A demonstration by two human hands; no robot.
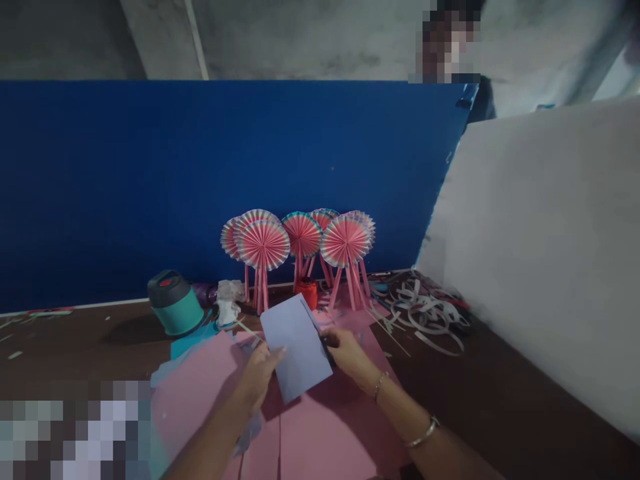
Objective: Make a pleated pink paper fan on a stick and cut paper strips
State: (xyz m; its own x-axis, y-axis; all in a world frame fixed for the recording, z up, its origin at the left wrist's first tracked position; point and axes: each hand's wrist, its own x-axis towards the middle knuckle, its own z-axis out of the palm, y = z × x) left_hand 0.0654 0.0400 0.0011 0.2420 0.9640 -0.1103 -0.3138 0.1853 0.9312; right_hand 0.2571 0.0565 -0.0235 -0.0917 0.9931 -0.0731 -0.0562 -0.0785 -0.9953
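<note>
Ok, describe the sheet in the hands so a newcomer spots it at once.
Find the big blue panel, then the pink pleated fans before it. Nearer, above the pink paper, is a pale bluish-lilac sheet. Unlike the pink paper beneath, it's held up by the left hand, with the right hand at its edge.

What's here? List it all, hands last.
pale sheet: 1, lavender, centre
dark object (unclear): 1, black, sheet's right edge
paper rosettes: six-plus, pink, behind
cylinder: 1, red, behind sheet
container: 1, teal-grey, left
crumpled item: 1, white, centre-left
shiny item: 1, purple, centre-left
loose sheets: several, pink/blue, low centre
strips: many, pale, right
panel: 1, blue, back
partition: 1, whitish, right
table: 1, brown, below
person: 1, dark-clothed, upper right
bracelets: 2, silvery, lower right
left hand: 1, bare, on sheet
right hand: 1, bare, on dark object
</note>
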